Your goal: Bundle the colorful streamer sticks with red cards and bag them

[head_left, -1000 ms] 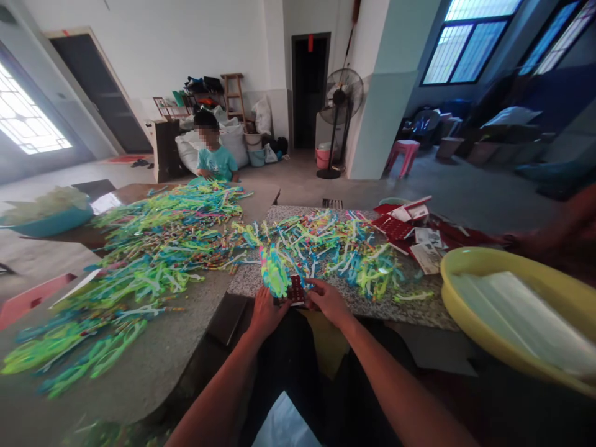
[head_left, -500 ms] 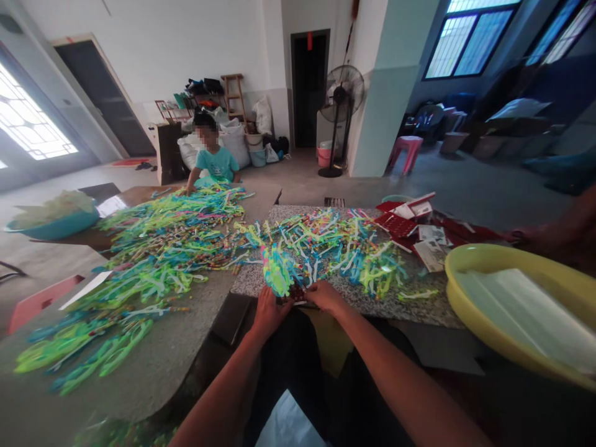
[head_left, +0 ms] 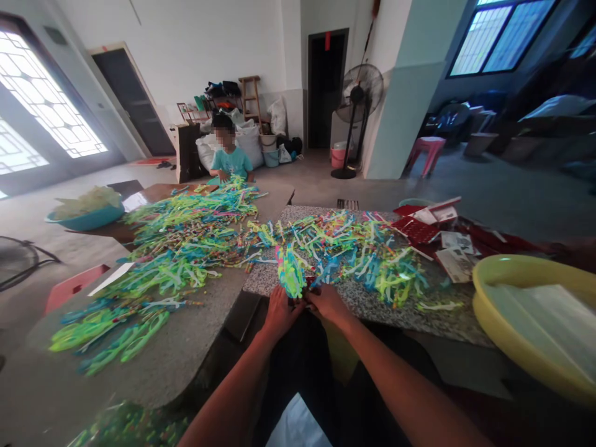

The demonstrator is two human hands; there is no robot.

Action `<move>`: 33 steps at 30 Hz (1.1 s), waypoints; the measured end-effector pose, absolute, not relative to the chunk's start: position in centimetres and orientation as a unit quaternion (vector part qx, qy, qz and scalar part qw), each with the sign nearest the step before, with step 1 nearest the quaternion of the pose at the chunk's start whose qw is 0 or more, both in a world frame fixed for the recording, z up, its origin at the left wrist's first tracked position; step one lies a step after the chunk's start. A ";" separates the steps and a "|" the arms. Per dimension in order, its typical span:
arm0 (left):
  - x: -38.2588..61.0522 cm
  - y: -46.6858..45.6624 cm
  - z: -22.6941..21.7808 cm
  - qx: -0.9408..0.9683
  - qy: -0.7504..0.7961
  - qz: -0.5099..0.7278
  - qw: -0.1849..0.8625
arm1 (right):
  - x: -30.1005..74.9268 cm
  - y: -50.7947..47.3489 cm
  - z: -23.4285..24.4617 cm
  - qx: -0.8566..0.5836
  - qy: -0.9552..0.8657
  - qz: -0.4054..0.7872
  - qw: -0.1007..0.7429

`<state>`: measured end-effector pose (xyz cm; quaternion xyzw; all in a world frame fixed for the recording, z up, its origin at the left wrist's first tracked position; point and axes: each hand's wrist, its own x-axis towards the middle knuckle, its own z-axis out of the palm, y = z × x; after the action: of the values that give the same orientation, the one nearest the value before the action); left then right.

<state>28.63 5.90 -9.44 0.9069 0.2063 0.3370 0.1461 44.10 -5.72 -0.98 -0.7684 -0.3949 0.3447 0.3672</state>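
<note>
Hands meet at the near edge of the speckled stone slab (head_left: 372,304), our landmark for everything below. We see the left hand (head_left: 278,312) and the right hand (head_left: 327,302) drawn close together there, fingertips nearly touching, both pinching at the base of a bunch of neon strips (head_left: 290,273) that stands up from the slab's edge in green, pink and blue. What lies right between the fingers is too small and shadowed for us to name. Fingers of both hands are curled in, not spread.

Across the slab beyond the bunch we note a loose scatter of coloured strips (head_left: 367,254), touching and overlapping one another. Left of the slab, on the grey table (head_left: 153,366) that adjoins it, lies a much larger heap of strips (head_left: 186,242), with flatter green and blue bundles (head_left: 112,329) nearer to us. At the slab's far right corner sit red cards and papers (head_left: 433,226). Right of the slab, just beside it, is a yellow basin (head_left: 503,310) holding clear sheets. Far left of the slab, on a brown table, is a blue bowl (head_left: 86,217) piled with pale material. Beyond the heap, at the far end of the tables, a person in a teal shirt (head_left: 230,162) has hands in the strips. Behind the slab stands a pedestal fan (head_left: 358,102).
</note>
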 end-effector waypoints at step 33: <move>29.0 5.8 -10.0 0.901 0.218 0.352 0.130 | 45.3 -5.7 -3.8 -0.763 -0.401 0.261 0.434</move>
<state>28.95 5.77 -9.97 0.9008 0.2183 0.3522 0.1302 45.31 -5.73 -3.76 -0.7630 -0.4012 0.2608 0.4345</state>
